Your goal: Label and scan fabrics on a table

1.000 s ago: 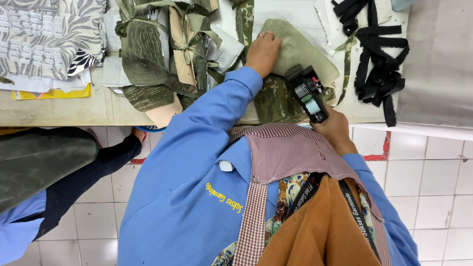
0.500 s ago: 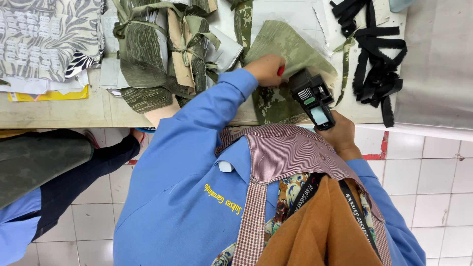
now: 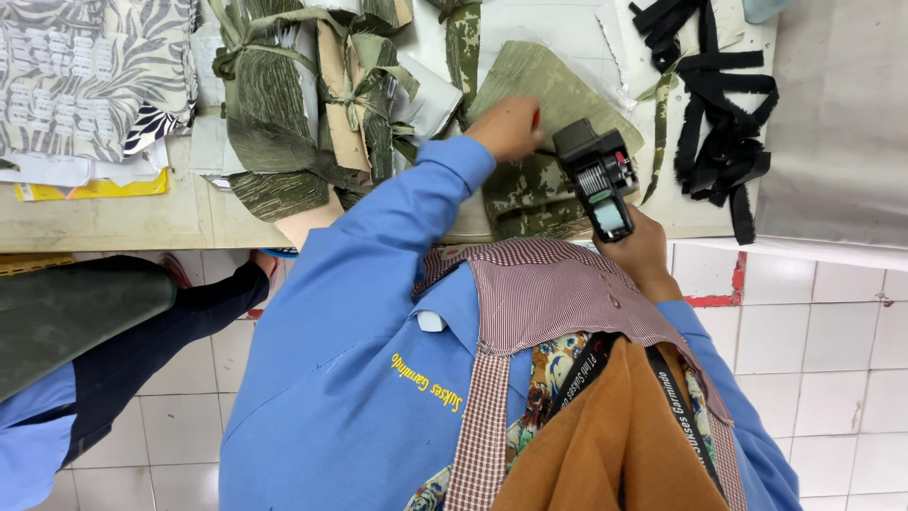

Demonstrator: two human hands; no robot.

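My left hand (image 3: 511, 128) rests with curled fingers on an olive green cut fabric piece (image 3: 558, 90) that lies on the pale work table (image 3: 113, 222). A camouflage-patterned piece (image 3: 530, 203) lies under it near the table's edge. My right hand (image 3: 643, 251) grips a black hand-held label gun (image 3: 596, 180) by its handle. The gun's head points at the fabric, just right of my left hand's fingers.
Tied bundles of olive fabric pieces (image 3: 284, 114) lie left of my hand. A leaf-printed grey and white cloth (image 3: 85, 76) lies at the far left, with black straps (image 3: 719, 123) and grey cloth (image 3: 832, 123) at the right. Another person's dark sleeve (image 3: 142, 322) is at lower left, over a white tiled floor (image 3: 813, 341).
My left hand has drawn back along the olive piece toward the table's edge and closer to the label gun. The gun has barely shifted.
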